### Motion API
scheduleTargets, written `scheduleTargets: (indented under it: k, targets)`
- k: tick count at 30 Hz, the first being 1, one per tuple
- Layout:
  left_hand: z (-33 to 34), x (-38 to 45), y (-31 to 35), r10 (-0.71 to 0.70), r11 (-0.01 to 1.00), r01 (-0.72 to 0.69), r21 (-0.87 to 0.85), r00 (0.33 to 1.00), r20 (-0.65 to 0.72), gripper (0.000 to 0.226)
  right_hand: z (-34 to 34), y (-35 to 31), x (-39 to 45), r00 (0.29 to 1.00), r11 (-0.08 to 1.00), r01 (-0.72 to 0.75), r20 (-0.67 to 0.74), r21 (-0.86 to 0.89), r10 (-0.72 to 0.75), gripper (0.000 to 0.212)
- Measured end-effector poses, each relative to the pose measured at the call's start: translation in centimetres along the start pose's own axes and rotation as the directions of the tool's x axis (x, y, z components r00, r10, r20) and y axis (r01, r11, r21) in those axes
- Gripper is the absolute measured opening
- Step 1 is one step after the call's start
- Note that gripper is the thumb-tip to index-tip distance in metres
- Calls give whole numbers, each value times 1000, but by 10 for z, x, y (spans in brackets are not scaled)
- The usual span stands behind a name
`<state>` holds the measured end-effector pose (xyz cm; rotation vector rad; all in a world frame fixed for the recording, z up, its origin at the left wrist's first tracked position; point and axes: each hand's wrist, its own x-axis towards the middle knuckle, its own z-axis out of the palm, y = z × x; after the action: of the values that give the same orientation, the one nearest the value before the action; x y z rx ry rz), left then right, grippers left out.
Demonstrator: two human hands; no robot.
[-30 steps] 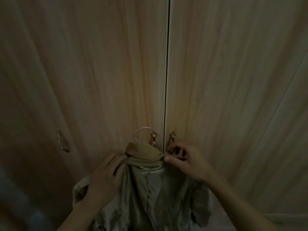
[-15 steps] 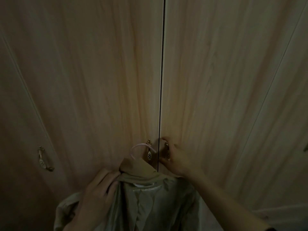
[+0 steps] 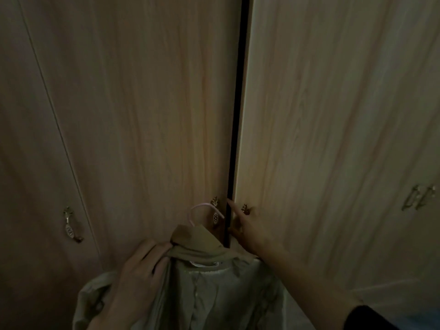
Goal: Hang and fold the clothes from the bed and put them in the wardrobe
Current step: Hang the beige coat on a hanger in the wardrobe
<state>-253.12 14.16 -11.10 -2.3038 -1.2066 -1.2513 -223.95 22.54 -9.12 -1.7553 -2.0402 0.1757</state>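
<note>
**Dim room, wardrobe door ajar**

The wardrobe (image 3: 142,115) fills nearly everything in front of the person, a wall of pale wood-grain panels in low, warm light. The door right of centre (image 3: 333,115) stands slightly ajar, and a narrow black gap (image 3: 234,139) runs top to bottom between it and the closed door beside it. Further doors flank these on both sides, each seam a thin dark line.

Low in view hangs the olive shirt (image 3: 202,282), already on a hanger, its collar bunched at the top and the button placket falling straight down. It sits just in front of the closed left-of-centre door, below the gap.

The left hand (image 3: 140,270) grips the shirt at the shoulder, fingers curled over the fabric. The right hand (image 3: 245,232) is at the edge of the open door, by its handle, index finger straight up along the gap; I cannot tell whether its other fingers hold anything. A dark sleeve (image 3: 366,317) covers that arm near the elbow.

The pink hanger hook (image 3: 197,208) arches above the collar. Small brass handles dot the doors: one far left (image 3: 70,225), one behind the hook (image 3: 215,208), one above the right hand (image 3: 245,208), and a blurred pair far right (image 3: 416,198).
</note>
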Motion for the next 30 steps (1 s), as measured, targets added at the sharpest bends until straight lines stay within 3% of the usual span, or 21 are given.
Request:
scheduleTargets:
  k: [6,11,16,21,25,30]
  targets:
    - [5,0,26,47,977,-51,-209,999,-21,28,-21,7,-90,998,991,-23,-62,-130,15,47]
    - [26,0,58,204,930,-196,-310,979,-9,15,-50,17,-165,991,958,-82,-121,-273,50,44]
    - [49,11,102,215,904,-196,-379,977,8,36,-76,29,-218,971,939,-129,-231,-319,55,34]
    - [64,26,149,241,852,-197,-485,970,30,44,-101,52,-261,983,916,-140,-161,-375,85,52]
    - [75,32,189,272,831,-183,-526,957,97,49,-120,77,-291,972,888,-210,-180,-409,147,60]
    - [81,31,232,296,836,-169,-521,940,170,30,-140,105,-322,949,848,-279,-266,-450,171,60]
